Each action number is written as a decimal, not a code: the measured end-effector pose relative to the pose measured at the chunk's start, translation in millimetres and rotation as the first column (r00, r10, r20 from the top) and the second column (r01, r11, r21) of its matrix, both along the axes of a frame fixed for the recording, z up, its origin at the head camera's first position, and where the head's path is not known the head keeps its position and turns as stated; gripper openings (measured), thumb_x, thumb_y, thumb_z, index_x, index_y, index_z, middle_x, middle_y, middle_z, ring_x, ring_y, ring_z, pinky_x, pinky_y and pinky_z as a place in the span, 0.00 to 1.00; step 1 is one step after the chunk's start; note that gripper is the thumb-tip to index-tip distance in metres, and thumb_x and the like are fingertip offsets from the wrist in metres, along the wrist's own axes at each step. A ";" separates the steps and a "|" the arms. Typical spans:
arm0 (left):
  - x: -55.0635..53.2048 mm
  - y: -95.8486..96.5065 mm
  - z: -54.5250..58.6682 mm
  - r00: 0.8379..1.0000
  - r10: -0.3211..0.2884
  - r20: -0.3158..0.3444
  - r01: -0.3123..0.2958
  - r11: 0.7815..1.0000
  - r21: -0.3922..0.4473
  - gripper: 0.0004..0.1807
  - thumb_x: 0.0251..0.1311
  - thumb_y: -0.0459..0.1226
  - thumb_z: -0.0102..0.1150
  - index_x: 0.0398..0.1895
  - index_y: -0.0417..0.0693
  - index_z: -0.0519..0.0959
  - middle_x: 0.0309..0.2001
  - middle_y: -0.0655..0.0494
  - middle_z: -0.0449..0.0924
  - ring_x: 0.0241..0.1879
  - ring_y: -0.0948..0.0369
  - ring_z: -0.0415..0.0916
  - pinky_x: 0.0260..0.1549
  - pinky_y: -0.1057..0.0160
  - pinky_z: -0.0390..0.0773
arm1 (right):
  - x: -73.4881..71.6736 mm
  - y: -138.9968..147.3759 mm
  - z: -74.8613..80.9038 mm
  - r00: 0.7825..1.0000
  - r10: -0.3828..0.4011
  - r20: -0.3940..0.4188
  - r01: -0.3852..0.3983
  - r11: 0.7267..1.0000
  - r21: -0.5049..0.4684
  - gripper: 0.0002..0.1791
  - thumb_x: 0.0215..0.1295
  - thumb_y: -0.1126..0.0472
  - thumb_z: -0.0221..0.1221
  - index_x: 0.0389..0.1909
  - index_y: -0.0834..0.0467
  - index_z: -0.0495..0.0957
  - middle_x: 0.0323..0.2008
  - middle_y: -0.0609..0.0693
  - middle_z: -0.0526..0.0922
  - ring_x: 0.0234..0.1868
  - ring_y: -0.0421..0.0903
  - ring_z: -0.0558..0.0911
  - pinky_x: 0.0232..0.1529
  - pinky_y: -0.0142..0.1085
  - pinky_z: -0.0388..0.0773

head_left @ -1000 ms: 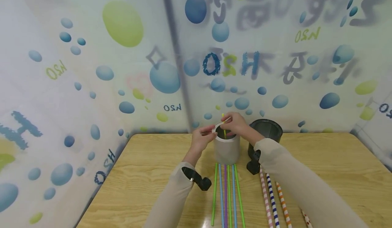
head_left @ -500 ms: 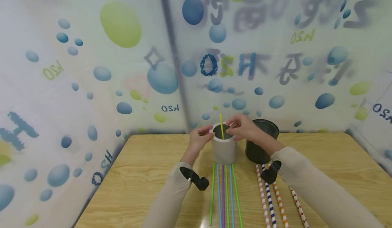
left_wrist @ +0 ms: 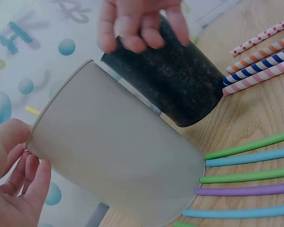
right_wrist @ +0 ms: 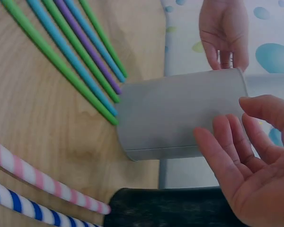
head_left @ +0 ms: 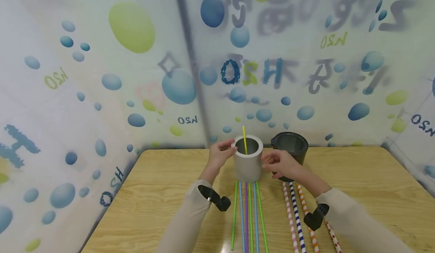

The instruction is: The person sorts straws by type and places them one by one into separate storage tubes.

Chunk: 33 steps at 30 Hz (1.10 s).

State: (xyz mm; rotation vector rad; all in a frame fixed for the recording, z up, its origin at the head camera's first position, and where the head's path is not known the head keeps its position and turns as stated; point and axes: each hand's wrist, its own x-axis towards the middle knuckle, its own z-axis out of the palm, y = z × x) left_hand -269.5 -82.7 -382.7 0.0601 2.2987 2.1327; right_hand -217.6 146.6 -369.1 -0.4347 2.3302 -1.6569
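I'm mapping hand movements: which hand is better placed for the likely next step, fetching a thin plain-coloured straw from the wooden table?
The right hand, probably: it looks empty, its fingers nearer those green, blue and purple straws. The left hand touches the light grey cylindrical container.

Gry cup (head_left: pixel 248 168), yel straw (head_left: pixel 244 139), blk cup (head_left: pixel 289 142), pnk/wht-striped straw (head_left: pixel 289 215)
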 end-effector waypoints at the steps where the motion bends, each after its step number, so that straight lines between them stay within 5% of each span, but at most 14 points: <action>1: -0.3 0.2 -1.0 1.000 0.004 -0.004 -0.004 1.000 -0.001 0.19 0.52 0.29 0.63 0.50 0.37 0.78 0.43 0.43 0.76 0.38 0.61 0.71 0.39 0.65 0.78 | 1.2 -0.1 -3.4 1.000 -0.002 0.011 0.002 1.000 -0.003 0.19 0.59 0.65 0.59 0.48 0.71 0.70 0.33 0.54 0.78 0.33 0.48 0.77 0.32 0.46 0.80; 15: -0.9 0.6 0.9 0.999 0.033 0.004 -0.033 0.999 -0.032 0.17 0.52 0.31 0.62 0.48 0.41 0.79 0.43 0.48 0.75 0.42 0.58 0.71 0.40 0.65 0.77 | 4.6 -18.1 -63.3 0.987 -0.110 0.119 0.114 0.993 -0.026 0.17 0.54 0.69 0.58 0.45 0.72 0.72 0.29 0.53 0.75 0.29 0.45 0.76 0.29 0.42 0.79; 28: -0.5 1.9 -2.0 1.000 0.030 0.002 -0.030 0.999 -0.030 0.18 0.51 0.30 0.63 0.48 0.40 0.79 0.40 0.49 0.76 0.38 0.60 0.71 0.39 0.66 0.77 | 14.4 -39.5 -85.7 0.907 -0.351 0.232 0.344 0.936 0.070 0.17 0.50 0.70 0.61 0.42 0.67 0.73 0.29 0.54 0.74 0.27 0.47 0.75 0.21 0.40 0.78; 33: 0.0 1.3 -1.4 0.999 0.033 0.003 -0.033 0.999 -0.030 0.17 0.52 0.31 0.63 0.48 0.41 0.79 0.42 0.49 0.76 0.40 0.59 0.71 0.40 0.65 0.77 | 13.7 -42.1 -91.6 0.898 -0.379 0.224 0.370 0.925 0.084 0.17 0.49 0.71 0.62 0.42 0.66 0.74 0.30 0.54 0.76 0.28 0.46 0.75 0.20 0.39 0.78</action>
